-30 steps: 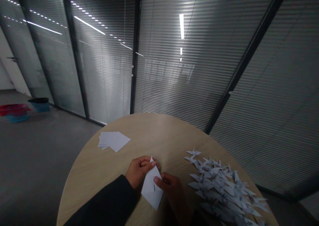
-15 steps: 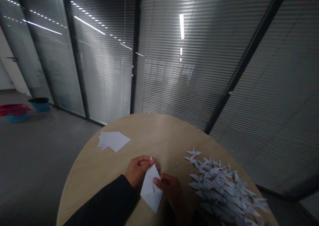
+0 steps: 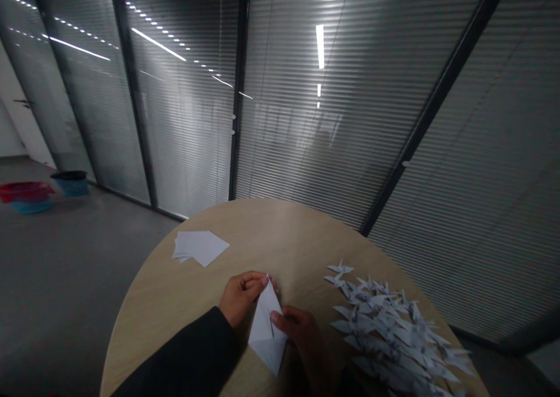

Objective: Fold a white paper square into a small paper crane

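Note:
Between my hands is a folded sheet of white paper [image 3: 263, 325], kite-shaped with its narrow tip pointing away from me and a slit-like fold line down its middle. My left hand [image 3: 242, 294] pinches the far tip between thumb and fingers. On the right edge, my right hand [image 3: 301, 330] grips the paper, thumb lying on top near the fold line and fingers underneath, mostly hidden. To the right lies a large heap of folded white paper cranes [image 3: 385, 321]. A small stack of flat white paper sheets [image 3: 201, 247] rests at the far left.
All of this is on a round wooden table [image 3: 271, 222]. Behind it stands a glass partition with blinds [image 3: 301, 158]. On the floor at left are a blue bin with a red liner [image 3: 27, 196] and one with a black liner [image 3: 70, 182].
The paper has shifted very slightly, and more of its far tip shows past my left thumb. Both hands keep their hold in nearly the same place.

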A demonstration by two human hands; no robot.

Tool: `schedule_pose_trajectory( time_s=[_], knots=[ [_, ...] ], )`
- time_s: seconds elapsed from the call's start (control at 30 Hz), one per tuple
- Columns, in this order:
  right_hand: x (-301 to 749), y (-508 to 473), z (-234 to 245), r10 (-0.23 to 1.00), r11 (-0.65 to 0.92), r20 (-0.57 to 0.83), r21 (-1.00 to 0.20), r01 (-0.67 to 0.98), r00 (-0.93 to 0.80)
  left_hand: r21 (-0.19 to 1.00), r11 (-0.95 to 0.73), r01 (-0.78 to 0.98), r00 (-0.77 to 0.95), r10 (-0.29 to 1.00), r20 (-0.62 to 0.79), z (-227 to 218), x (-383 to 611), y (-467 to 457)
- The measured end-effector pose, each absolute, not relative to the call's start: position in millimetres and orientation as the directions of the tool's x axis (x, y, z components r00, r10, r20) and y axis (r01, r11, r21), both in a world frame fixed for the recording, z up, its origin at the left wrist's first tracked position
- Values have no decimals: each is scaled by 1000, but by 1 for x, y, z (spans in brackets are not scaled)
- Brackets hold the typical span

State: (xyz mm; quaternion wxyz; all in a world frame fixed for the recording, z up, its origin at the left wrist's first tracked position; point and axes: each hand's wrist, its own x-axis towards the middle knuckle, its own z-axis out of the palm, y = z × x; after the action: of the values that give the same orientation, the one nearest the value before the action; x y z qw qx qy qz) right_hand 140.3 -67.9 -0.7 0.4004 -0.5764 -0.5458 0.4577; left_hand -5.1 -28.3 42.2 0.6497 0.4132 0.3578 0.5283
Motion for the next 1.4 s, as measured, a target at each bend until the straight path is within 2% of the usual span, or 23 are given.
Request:
schedule_pose_trajectory(
  time_s=[0.17, 0.37, 0.57, 0.73, 0.9, 1.07, 1.27, 1.4],
  knots=[
    [141, -69, 5, 991, -124, -133, -968, 220, -27, 930, 60, -361, 163, 987, 0, 42, -5, -30],
    [140, -69, 5, 996, -78, -84, -962, 260, -10, 949, 72, -308, 129, 991, -33, 43, -6, -29],
    [139, -70, 2, 995, -102, -103, -969, 226, 4, 953, 92, -290, 133, 990, -55, 48, -7, -30],
    [140, -69, 1, 995, -97, -93, -965, 243, 29, 952, 82, -296, 177, 984, -30, 47, -7, -31],
    [139, -70, 6, 997, -80, -78, -956, 283, 16, 914, 137, -383, 173, 982, -75, 39, -4, -29],
    [136, -72, 4, 998, -55, -55, -965, 255, 8, 887, 154, -435, 159, 983, -93, 36, -2, -29],
    [137, -71, 4, 999, -39, -38, -942, 335, 8, 891, 143, -430, 140, 986, -91, 38, -2, -28],
    [135, -73, 8, 999, -32, -29, -943, 331, 13, 897, 136, -420, 130, 988, -89, 40, -3, -31]
  ],
)
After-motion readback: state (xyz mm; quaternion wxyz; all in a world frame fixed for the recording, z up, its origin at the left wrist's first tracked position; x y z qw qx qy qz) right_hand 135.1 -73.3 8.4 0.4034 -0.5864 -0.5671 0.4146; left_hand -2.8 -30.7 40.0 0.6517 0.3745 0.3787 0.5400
